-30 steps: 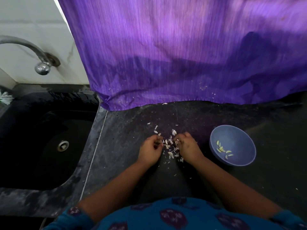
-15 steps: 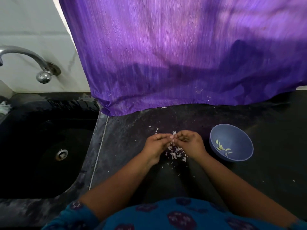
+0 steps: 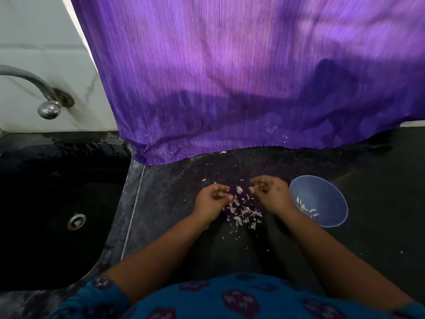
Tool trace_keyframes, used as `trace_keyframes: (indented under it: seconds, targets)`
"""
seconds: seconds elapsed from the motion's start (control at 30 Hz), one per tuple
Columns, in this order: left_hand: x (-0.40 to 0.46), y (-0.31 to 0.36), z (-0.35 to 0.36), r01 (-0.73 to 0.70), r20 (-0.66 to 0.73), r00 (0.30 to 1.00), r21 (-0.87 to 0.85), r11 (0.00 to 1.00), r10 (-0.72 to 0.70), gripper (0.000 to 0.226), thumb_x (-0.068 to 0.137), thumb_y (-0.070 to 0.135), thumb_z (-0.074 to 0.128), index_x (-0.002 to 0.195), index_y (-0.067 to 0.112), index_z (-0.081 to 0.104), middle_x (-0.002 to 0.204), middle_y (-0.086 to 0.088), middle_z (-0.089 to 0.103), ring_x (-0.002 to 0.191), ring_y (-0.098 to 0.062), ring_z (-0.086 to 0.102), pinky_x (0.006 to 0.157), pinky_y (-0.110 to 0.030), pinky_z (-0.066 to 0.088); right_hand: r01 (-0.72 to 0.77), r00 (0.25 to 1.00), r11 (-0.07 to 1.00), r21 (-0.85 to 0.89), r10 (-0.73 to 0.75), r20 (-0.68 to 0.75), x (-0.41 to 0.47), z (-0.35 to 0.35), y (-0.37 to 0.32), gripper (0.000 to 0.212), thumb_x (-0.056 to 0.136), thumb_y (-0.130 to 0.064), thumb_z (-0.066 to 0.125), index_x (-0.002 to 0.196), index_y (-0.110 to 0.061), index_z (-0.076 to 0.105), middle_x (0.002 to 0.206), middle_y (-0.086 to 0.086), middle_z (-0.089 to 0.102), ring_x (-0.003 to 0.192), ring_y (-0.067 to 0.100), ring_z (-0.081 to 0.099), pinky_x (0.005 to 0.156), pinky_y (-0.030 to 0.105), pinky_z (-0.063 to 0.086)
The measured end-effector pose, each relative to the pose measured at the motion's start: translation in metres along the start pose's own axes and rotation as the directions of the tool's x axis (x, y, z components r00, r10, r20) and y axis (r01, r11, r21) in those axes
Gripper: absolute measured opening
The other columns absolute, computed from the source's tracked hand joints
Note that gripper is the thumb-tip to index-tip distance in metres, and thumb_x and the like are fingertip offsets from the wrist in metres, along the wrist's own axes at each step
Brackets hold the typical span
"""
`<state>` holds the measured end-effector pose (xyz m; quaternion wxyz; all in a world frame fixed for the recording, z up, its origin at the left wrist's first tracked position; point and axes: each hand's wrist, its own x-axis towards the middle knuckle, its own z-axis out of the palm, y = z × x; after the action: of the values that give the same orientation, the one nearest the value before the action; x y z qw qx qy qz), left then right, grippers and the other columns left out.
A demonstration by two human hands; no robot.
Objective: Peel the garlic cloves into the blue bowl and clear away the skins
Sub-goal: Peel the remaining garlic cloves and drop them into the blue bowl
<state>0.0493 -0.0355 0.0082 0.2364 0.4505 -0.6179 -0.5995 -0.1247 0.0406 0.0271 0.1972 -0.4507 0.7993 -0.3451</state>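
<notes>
The hands have drawn apart: the left hand curls, contents unclear, while the right hand pinches a small, light, slippery clove beside the bowl, best held by its ends.

— Where does the bowl sit?
— On the counter, right of the skins, with peeled cloves in it.

— And the hands?
— The left hand is left of the skins, the right hand between them and the bowl.

— The rest?
— The sink lies left of the counter, the tap behind it. A curtain hangs behind the counter.
</notes>
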Motion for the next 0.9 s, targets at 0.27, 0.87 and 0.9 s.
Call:
trace_keyframes:
  seconds: [0.27,0.87,0.9]
  targets:
    - [0.019,-0.001,0.003,-0.168,0.012,0.982,0.518,0.839,0.190,0.008,0.079,0.029,0.077,0.079,0.024,0.072,0.086,0.007,0.061,0.080,-0.001,0.053,0.071,-0.011,0.038,0.113,0.994,0.958,-0.264,-0.109,0.030,0.025,0.011,0.017,0.013,0.085,-0.002,0.064,0.086,-0.010,0.073,0.088,0.013,0.067,0.077,0.028,0.063,0.073,0.036,0.052]
    - [0.023,-0.006,0.003,-0.277,0.000,0.939,0.587,0.760,0.343,0.025,0.093,0.011,0.056,0.115,0.015,0.068,0.111,-0.003,0.068,0.098,-0.015,0.062,0.093,-0.024,0.046,0.149,0.982,0.858,-0.492,-0.072,0.173,0.027,0.028,0.028,0.022,0.088,0.002,0.052,0.104,-0.004,0.066,0.105,0.014,0.058,0.100,0.030,0.053,0.080,0.031,0.041]
    - [0.022,-0.005,0.003,-0.277,-0.018,0.936,0.580,0.767,0.351,0.017,0.091,0.014,0.061,0.104,0.015,0.071,0.102,-0.001,0.069,0.089,-0.012,0.062,0.088,-0.028,0.050,0.131,0.984,0.870,-0.475,-0.056,0.169,0.028,0.027,0.028,0.021,0.088,0.001,0.053,0.102,-0.006,0.067,0.103,0.013,0.059,0.098,0.030,0.054,0.078,0.030,0.041]
